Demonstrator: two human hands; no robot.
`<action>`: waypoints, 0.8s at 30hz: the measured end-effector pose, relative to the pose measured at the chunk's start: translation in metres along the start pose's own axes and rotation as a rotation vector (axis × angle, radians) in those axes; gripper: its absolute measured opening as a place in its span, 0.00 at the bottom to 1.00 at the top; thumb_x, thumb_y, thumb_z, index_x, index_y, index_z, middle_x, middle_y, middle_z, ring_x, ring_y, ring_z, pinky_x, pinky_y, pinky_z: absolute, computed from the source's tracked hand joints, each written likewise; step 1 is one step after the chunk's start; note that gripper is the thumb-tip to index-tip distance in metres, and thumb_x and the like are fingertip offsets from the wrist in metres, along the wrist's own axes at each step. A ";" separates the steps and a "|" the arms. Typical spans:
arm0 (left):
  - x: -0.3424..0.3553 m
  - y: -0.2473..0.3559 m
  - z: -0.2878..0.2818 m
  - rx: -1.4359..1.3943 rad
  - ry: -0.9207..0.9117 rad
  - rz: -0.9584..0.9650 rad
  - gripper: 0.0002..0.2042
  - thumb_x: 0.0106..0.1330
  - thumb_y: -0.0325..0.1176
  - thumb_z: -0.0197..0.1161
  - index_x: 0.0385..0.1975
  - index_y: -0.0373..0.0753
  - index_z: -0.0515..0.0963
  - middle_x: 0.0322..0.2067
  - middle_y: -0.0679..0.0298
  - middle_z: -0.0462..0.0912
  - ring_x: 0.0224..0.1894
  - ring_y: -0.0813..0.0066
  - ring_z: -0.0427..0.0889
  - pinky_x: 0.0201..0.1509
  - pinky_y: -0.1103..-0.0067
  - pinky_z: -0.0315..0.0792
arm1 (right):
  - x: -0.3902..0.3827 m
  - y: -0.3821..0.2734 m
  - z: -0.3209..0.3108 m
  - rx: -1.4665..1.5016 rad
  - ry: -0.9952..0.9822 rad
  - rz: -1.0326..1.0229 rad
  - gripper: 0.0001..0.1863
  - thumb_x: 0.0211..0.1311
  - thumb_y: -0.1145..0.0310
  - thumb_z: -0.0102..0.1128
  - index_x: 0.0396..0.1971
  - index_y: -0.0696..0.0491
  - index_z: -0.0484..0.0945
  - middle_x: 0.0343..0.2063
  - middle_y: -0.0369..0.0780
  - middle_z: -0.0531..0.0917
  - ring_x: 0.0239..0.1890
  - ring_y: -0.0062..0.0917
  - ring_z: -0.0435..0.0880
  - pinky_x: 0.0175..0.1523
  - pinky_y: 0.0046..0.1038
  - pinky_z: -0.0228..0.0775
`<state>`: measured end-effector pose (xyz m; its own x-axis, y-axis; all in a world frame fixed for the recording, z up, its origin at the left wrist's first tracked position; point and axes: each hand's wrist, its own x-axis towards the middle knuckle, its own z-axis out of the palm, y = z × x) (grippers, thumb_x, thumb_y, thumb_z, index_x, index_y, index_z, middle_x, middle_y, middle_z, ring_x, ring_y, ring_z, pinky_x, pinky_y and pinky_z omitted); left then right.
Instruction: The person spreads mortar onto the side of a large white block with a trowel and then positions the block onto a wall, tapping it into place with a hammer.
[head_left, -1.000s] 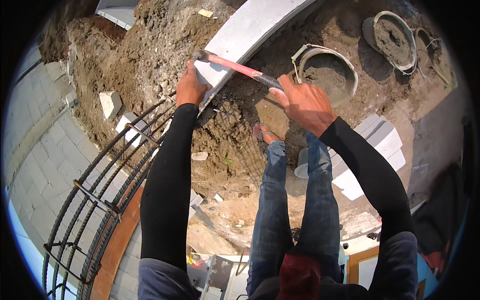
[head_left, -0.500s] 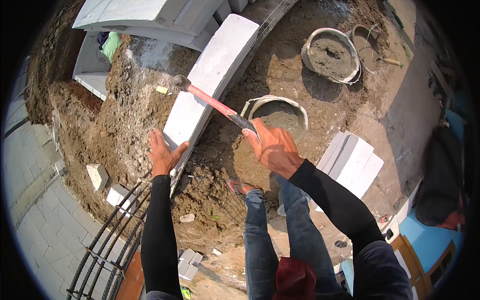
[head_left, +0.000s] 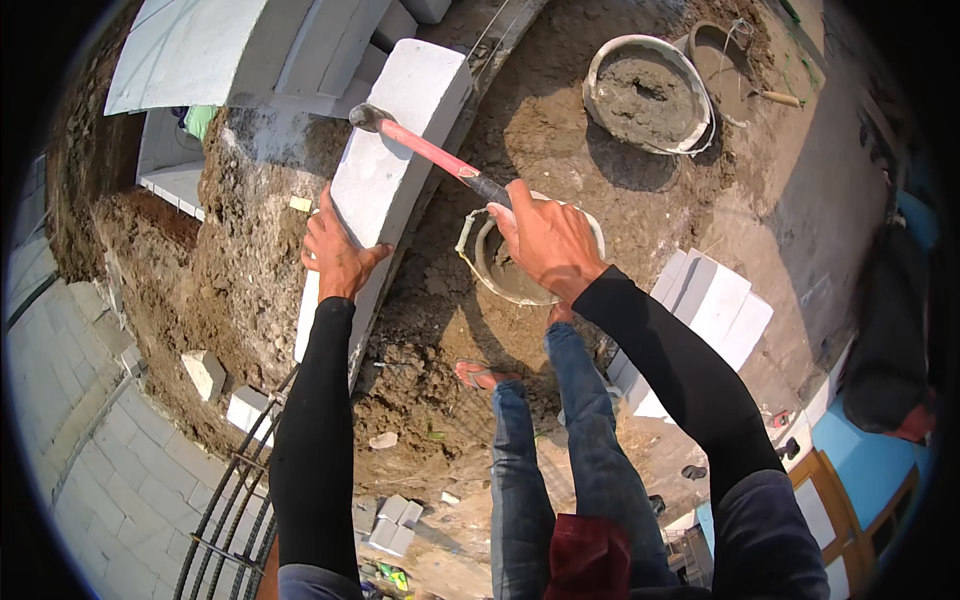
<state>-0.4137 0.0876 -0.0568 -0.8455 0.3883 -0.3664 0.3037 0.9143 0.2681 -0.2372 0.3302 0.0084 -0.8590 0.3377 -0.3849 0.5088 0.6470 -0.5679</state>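
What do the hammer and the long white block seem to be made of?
Hammer: dull dark head, rubber or metal, unclear which; handle perhaps coated fibreglass, being smooth-looking and red. White block: probably aerated concrete, with matte, chalky faces and crisp edges.

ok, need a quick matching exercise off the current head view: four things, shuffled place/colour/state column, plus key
Things
1. hammer
2. left hand
3. rebar cage
4. jeans

Places, colours, states
A. blue, at the lower middle of the view
B. spread on the long pale block
C. gripped by the right hand
D. long ridged bars at the lower left of the view

Pairs: 1-C, 2-B, 3-D, 4-A
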 end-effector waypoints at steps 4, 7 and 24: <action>-0.001 -0.007 -0.004 0.028 -0.004 -0.013 0.67 0.34 0.39 0.87 0.77 0.56 0.45 0.59 0.52 0.65 0.63 0.47 0.64 0.63 0.45 0.52 | -0.007 -0.020 -0.010 0.037 0.029 -0.053 0.19 0.76 0.53 0.51 0.39 0.56 0.70 0.16 0.50 0.79 0.22 0.51 0.81 0.25 0.48 0.70; 0.000 -0.003 -0.002 0.030 -0.016 -0.019 0.67 0.33 0.39 0.87 0.77 0.56 0.44 0.60 0.53 0.65 0.63 0.47 0.64 0.63 0.45 0.51 | -0.012 0.003 0.006 0.024 0.081 -0.111 0.19 0.76 0.53 0.51 0.39 0.56 0.69 0.16 0.50 0.79 0.22 0.51 0.81 0.26 0.48 0.70; 0.001 0.008 0.003 0.122 -0.024 -0.074 0.68 0.39 0.39 0.84 0.78 0.54 0.38 0.62 0.49 0.63 0.63 0.43 0.64 0.62 0.42 0.53 | -0.005 0.016 0.014 0.058 0.045 -0.091 0.18 0.76 0.54 0.51 0.39 0.56 0.68 0.17 0.50 0.79 0.18 0.50 0.79 0.25 0.49 0.67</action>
<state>-0.4110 0.0954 -0.0578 -0.8574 0.3206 -0.4026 0.2932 0.9472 0.1299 -0.2241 0.3292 -0.0095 -0.9030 0.3103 -0.2971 0.4295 0.6365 -0.6406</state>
